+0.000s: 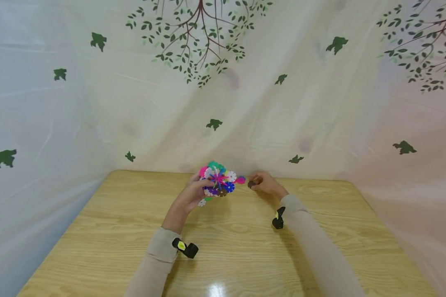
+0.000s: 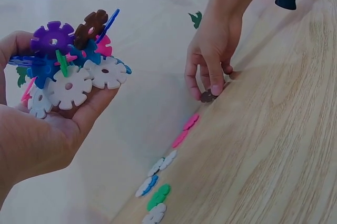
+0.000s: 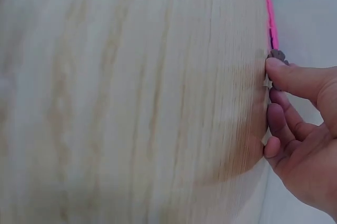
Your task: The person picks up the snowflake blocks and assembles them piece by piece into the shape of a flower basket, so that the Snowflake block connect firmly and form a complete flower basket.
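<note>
Left hand (image 1: 190, 197) holds multicoloured notched plastic disc cluster (image 2: 73, 77), unlaid; right hand (image 1: 268, 185) pinches brown notched plastic disc (image 2: 208, 96) beside pink-white-blue-green plastic disc row (image 2: 168, 161), already on wood-grain surface (image 2: 274, 103).

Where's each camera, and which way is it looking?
On head: looks forward and down at pale wooden table; beige sleeves, left hand, right hand show.
On left wrist: looks at multicoloured notched plastic discs in left hand; right hand shows.
On right wrist: looks at right hand pinching brown plastic disc.
Both wrist views share that disc.
</note>
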The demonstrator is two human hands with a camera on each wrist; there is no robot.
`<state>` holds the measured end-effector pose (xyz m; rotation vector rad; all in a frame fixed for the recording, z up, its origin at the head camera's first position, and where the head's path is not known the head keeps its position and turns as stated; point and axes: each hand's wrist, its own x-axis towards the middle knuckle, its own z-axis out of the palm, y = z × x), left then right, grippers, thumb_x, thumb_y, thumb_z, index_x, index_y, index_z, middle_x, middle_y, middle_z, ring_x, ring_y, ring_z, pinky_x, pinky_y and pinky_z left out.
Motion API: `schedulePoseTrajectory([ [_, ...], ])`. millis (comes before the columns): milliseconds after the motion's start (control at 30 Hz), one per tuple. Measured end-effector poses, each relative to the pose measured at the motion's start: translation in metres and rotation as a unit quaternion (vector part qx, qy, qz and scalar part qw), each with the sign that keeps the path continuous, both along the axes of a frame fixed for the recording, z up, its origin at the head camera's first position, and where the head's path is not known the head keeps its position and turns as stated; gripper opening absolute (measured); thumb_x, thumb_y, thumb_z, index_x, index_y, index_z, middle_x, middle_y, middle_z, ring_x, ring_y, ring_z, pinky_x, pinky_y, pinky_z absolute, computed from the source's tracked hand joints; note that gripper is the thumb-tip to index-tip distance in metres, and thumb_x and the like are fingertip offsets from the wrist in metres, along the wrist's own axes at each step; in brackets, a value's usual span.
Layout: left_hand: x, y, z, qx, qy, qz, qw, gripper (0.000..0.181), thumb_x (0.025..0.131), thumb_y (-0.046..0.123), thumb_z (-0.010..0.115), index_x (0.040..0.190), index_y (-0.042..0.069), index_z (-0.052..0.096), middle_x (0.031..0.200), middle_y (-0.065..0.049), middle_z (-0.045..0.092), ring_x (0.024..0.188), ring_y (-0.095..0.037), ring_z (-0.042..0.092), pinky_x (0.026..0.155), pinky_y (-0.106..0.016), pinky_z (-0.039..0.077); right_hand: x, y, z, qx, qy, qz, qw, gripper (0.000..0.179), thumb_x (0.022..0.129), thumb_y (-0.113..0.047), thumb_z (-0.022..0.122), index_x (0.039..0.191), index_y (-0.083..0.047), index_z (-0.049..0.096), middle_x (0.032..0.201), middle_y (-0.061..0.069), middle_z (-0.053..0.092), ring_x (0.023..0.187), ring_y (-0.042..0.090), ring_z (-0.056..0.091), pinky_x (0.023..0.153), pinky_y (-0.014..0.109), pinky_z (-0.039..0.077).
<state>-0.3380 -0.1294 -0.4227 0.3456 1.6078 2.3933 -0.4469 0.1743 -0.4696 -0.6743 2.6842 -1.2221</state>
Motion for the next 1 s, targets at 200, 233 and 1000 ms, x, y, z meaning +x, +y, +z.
schedulePoseTrajectory([
  [200, 0.000, 0.000, -0.001, 0.001, -0.002, -0.001, 1.0000, 0.075, 0.089, -0.005, 0.052, 0.159, 0.011, 0.031, 0.136, -0.007, 0.055, 0.110, -0.016, 0.064, 0.090, -0.036, 0.056, 0.008, -0.005, -0.001, -0.054, -0.035, -0.014, 0.9979, 0.029, 0.084, 0.012, 0.071, 0.112, 0.012, 0.062, 0.098, 0.026, 0.067, 0.083, 0.018, 0.059, 0.068, 0.023, 0.047],
  [233, 0.000, 0.000, -0.001, 0.002, -0.003, 0.000, 1.0000, 0.075, 0.089, -0.005, 0.052, 0.160, 0.011, 0.031, 0.136, -0.006, 0.055, 0.110, -0.016, 0.064, 0.090, -0.036, 0.056, 0.010, -0.007, -0.001, -0.066, -0.041, -0.015, 0.9968, 0.029, 0.086, 0.011, 0.070, 0.114, 0.013, 0.062, 0.099, 0.027, 0.068, 0.081, 0.017, 0.059, 0.066, 0.023, 0.047],
  [1000, 0.006, 0.006, -0.002, -0.009, 0.002, -0.006, 0.9999, 0.078, 0.088, -0.006, 0.053, 0.160, 0.014, 0.031, 0.139, -0.010, 0.054, 0.110, -0.017, 0.065, 0.093, -0.032, 0.057, 0.088, -0.064, 0.083, -0.327, 0.043, -0.035, 0.9436, 0.025, 0.096, -0.004, 0.070, 0.116, 0.009, 0.067, 0.093, -0.004, 0.070, 0.084, 0.007, 0.066, 0.075, 0.024, 0.060],
])
